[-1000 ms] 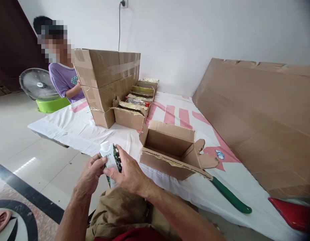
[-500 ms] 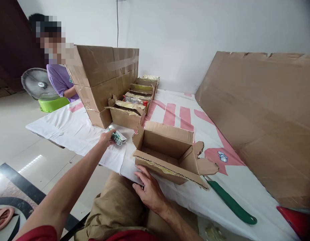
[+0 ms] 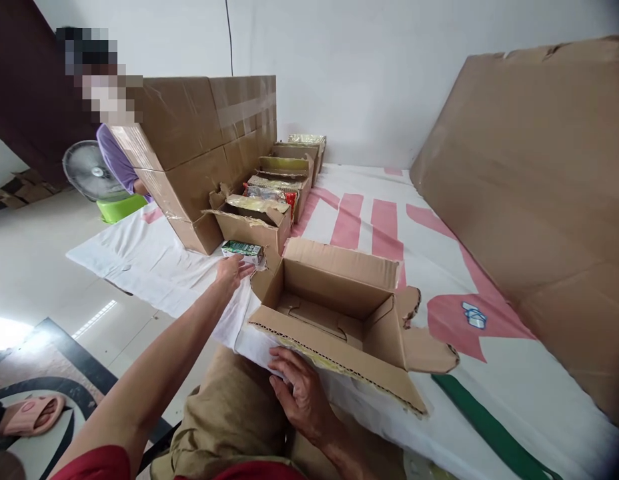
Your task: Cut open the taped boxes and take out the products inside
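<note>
A small green-and-white drink carton (image 3: 242, 251) lies on its side on the cloth, in front of the nearest box of the row. My left hand (image 3: 233, 269) is open just beside it, fingers stretched out and appearing to hold nothing; whether a fingertip touches it I cannot tell. An open cardboard box (image 3: 334, 283) stands before me, flaps spread, its inside bare. By its near lower edge, my right hand (image 3: 302, 393) rests at the table's edge, fingers loosely bent and apart. The green handle (image 3: 489, 427) of a tool lies right of the box, its other end hidden.
Stacked taped boxes (image 3: 184, 127) rise at the left, with a row of opened boxes (image 3: 262, 230) alongside. A large cardboard sheet (image 3: 534, 220) leans at the right. Behind the stack is another person (image 3: 112, 157), near a fan (image 3: 87, 170). A cloth (image 3: 154, 250) covers the table.
My left hand has let go of the drink carton, which now lies flat against the row's front box. The view has shifted somewhat; my right hand stays near the open box.
</note>
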{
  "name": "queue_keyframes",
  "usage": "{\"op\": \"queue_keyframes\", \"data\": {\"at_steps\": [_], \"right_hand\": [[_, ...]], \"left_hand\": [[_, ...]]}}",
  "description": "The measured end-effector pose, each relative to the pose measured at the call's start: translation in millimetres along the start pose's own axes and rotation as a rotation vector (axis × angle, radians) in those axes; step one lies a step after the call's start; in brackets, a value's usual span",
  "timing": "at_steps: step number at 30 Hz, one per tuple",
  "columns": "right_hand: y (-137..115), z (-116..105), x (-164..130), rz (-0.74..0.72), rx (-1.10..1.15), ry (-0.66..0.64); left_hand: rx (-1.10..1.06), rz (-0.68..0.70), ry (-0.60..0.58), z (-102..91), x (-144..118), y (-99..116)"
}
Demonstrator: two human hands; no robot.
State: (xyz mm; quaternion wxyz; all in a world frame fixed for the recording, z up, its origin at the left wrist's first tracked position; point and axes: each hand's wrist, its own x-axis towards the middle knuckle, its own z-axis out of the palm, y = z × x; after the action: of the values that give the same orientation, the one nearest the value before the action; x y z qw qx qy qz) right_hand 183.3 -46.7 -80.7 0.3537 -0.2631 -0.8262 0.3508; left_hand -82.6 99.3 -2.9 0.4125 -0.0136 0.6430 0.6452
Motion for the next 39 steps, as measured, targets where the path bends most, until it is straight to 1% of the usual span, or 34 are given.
{"op": "queue_keyframes", "data": {"at_steps": [5, 7, 9, 11, 13, 15, 16, 18, 20, 21, 23, 25, 26, 28, 30, 31, 33, 35, 37, 39], "right_hand": [[0.8, -4.8, 3.0, 0.048, 0.044, -0.019], [-1.1, -4.0, 4.4, 0.064, 0.042, -0.005], [-6.5, -3.6, 3.4, 0.05, 0.039, 0.018], [-14.7, -6.5, -2.2, 0.042, 0.035, 0.018], [-23.5, -15.6, -14.3, 0.051, 0.022, -0.022], [-30.3, -31.2, -33.4, 0.069, -0.013, -0.059], [-32.0, -41.3, -45.1, 0.076, -0.038, -0.052], [-30.8, -64.9, -69.7, 0.095, -0.11, 0.02], [-24.6, -91.6, -89.6, 0.123, -0.209, 0.175], [-20.4, -104.8, -95.6, 0.166, -0.268, 0.252], [-11.7, -128.2, -97.4, 0.303, -0.366, 0.392], [-4.2, -144.3, -86.0, 0.414, -0.366, 0.464], [-1.6, -149.1, -76.7, 0.433, -0.336, 0.476], [-0.2, -152.8, -54.9, 0.396, -0.271, 0.467], [-4.8, -149.3, -34.7, 0.341, -0.244, 0.443], [-9.1, -145.2, -26.6, 0.322, -0.24, 0.437], [-20.2, -133.3, -15.0, 0.292, -0.235, 0.427], [-31.9, -117.6, -6.2, 0.254, -0.22, 0.423], [-42.1, -98.8, 5.3, 0.201, -0.166, 0.384], [-49.9, -77.5, 23.1, 0.136, -0.108, 0.33]], "left_hand": [[0.013, 0.041, -0.011, 10.8, -1.5, 10.3], [0.04, 0.067, -0.035, 9.2, -4.1, 12.0], [0.086, 0.1, -0.081, 1.6, -11.5, 9.1], [0.143, 0.148, -0.15, -12.5, -24.8, 3.2], [0.2, 0.201, -0.251, -32.4, -42.0, -2.6], [0.26, 0.228, -0.388, -56.3, -59.2, -7.2], [0.292, 0.219, -0.446, -68.5, -66.7, -9.5], [0.416, 0.22, -0.583, -90.0, -78.8, -14.5], [0.492, 0.255, -0.671, -103.1, -88.3, -18.4], [0.504, 0.283, -0.705, -105.5, -92.8, -19.2], [0.477, 0.335, -0.773, -102.1, -102.0, -18.7], [0.439, 0.36, -0.852, -90.0, -112.3, -17.1], [0.42, 0.366, -0.885, -82.3, -117.7, -16.6], [0.388, 0.374, -0.933, -67.4, -128.4, -17.1], [0.356, 0.391, -0.942, -57.9, -136.9, -19.1], [0.34, 0.402, -0.923, -56.6, -139.3, -20.1], [0.321, 0.427, -0.835, -63.2, -138.7, -21.6], [0.312, 0.461, -0.706, -82.5, -129.9, -21.6], [0.299, 0.503, -0.578, -111.8, -114.7, -18.8], [0.28, 0.536, -0.468, -144.1, -96.7, -11.2]]}}
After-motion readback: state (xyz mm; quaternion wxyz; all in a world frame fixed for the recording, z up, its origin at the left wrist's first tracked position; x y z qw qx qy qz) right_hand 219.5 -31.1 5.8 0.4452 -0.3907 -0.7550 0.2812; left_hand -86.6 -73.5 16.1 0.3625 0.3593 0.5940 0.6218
